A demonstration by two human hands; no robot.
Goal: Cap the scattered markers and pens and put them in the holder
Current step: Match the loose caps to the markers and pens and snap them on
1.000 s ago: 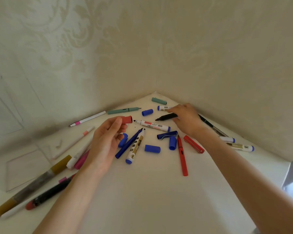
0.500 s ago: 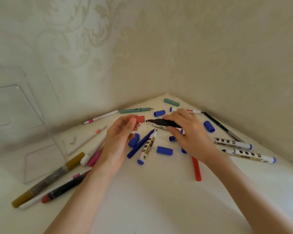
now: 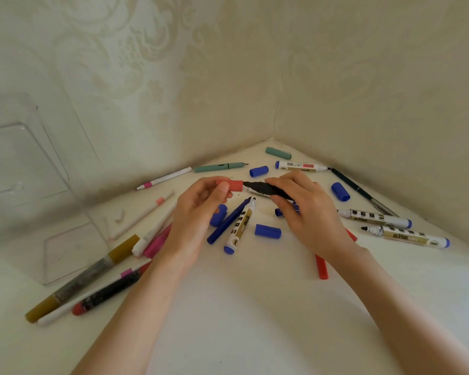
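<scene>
The white table carries scattered uncapped markers. A loose blue cap lies between the two wrists. The left hand pinches a red cap between thumb and fingers. The right hand grips a black marker by the barrel, fingers curled round it. The cap mouth meets the marker tip. The clear holder stands at far left, well apart. A green pen lies near the wall corner.
</scene>
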